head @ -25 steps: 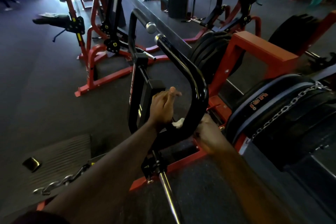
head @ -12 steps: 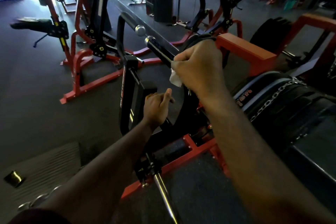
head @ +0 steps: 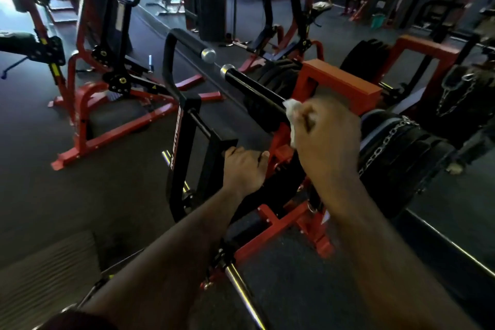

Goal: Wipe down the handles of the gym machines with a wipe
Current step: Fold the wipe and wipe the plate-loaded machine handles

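A black machine has two handles with chrome end caps. On the near handle, my right hand is closed around the bar with a white wipe pressed under the fingers. The far handle curves up on the left, untouched. My left hand grips the black frame of the machine lower down, just left of the right hand.
Black weight plates wrapped in a chain sit to the right on a red frame. A chrome bar sticks out toward me. Other red and black machines stand on the dark floor at left and behind.
My right hand rose from the base of the near handle to its upper bar with the wipe, then slid back down a little. The left hand kept its place on the frame.
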`<state>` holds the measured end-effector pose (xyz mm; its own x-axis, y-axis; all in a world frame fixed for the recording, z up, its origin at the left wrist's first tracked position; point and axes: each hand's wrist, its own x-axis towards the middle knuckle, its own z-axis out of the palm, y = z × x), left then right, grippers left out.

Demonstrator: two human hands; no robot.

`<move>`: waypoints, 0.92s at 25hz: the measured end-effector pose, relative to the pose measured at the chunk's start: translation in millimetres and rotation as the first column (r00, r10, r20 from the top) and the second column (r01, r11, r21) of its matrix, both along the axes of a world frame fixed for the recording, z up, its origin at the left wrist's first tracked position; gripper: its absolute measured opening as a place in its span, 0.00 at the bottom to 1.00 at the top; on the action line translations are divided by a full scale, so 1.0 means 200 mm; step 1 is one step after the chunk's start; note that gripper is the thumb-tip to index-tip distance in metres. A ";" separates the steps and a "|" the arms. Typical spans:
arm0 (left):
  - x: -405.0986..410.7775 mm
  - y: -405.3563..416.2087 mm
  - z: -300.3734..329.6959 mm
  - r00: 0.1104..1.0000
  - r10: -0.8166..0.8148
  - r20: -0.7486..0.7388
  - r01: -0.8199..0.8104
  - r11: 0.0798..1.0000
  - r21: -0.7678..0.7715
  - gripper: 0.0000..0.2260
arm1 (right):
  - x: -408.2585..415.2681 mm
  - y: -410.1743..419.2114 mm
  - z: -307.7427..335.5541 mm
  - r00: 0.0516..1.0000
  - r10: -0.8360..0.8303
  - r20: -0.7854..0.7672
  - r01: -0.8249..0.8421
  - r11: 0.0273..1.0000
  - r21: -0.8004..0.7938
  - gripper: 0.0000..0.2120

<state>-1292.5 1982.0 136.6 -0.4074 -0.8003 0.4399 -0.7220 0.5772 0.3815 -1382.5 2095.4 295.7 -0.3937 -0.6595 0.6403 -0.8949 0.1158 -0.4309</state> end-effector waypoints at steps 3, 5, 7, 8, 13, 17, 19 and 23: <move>0.02 -0.03 -0.02 0.996 -0.070 0.054 0.064 0.994 0.094 0.27 | 0.04 -0.28 0.13 0.999 -0.023 -0.028 0.028 0.979 0.202 0.06; 0.07 -0.04 -0.03 0.984 -0.173 0.042 0.169 0.982 0.086 0.21 | 0.06 -0.33 0.11 1.000 0.002 -0.027 0.004 0.976 0.217 0.08; 0.13 -0.05 -0.05 0.955 -0.296 0.020 0.295 0.955 0.019 0.17 | 0.06 -0.22 0.07 0.998 -0.051 0.043 0.041 0.975 0.218 0.11; 0.16 -0.05 -0.07 0.939 -0.344 0.016 0.344 0.939 -0.010 0.17 | 0.05 -0.14 0.03 0.987 -0.112 0.114 0.087 0.976 0.200 0.10; 0.16 -0.06 -0.07 0.919 -0.393 -0.005 0.393 0.919 -0.041 0.22 | 0.17 0.16 -0.44 0.446 -0.008 0.895 0.122 0.991 -0.052 0.14; 0.17 -0.09 -0.12 0.813 -0.431 -0.391 0.520 0.840 0.156 0.26 | 0.38 0.06 -0.79 -0.236 0.466 0.853 0.245 0.878 -0.412 0.19; 0.23 -0.11 -0.12 0.681 -0.344 -0.647 0.635 0.716 0.288 0.21 | 0.44 -0.06 -0.89 -0.328 0.475 0.816 0.251 0.877 -0.410 0.22; 0.42 -0.06 -0.08 0.636 -0.367 -0.679 0.627 0.759 0.177 0.19 | 0.52 -0.20 -0.89 -0.350 0.402 0.846 0.315 0.901 -0.298 0.16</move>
